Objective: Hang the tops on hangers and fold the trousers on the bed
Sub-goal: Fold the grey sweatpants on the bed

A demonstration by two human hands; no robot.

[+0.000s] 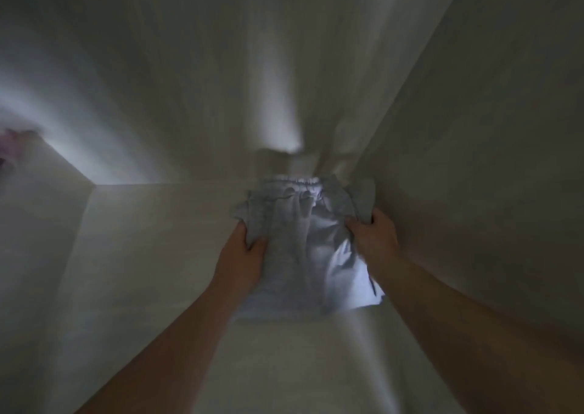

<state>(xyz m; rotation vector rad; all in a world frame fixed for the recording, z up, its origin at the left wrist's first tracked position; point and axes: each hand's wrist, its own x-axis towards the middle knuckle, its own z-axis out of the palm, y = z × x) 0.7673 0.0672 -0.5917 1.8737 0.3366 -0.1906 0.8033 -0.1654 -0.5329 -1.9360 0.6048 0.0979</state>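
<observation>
Frame dim and motion-blurred; fine detail poor.

Surroundings: pale flat panels fill the view. A rear panel (pixel 189 66) meets a lower pale surface (pixel 158 240) along a horizontal line, with a corner at left of centre. A right-side panel (pixel 489 129) slants down toward the hands. Cannot tell whether this is a cupboard interior or room walls; no bed can be made out.

A bright whitish streak (pixel 278 113) runs down the rear panel to just above the garment. Cloth or light: cannot tell.

Task item: grey trousers (pixel 294 240), bunched into a compact folded bundle, centre of frame, close to the right-side panel. Gathered elastic waistband (pixel 294 181) at the far end, away from the person. Near end paler, creased. Whether the bundle rests on the lower surface or is held above it: cannot tell.

Hands: left hand (pixel 243 255) grips the bundle's left edge, thumb on top, fingers under the cloth. Right hand (pixel 376 240) grips the right edge, fabric bunched at the fingers. Hands apart, bundle between them. Both forearms bare.

Far left edge: small pinkish-purple blur (pixel 11 145), unidentifiable.
</observation>
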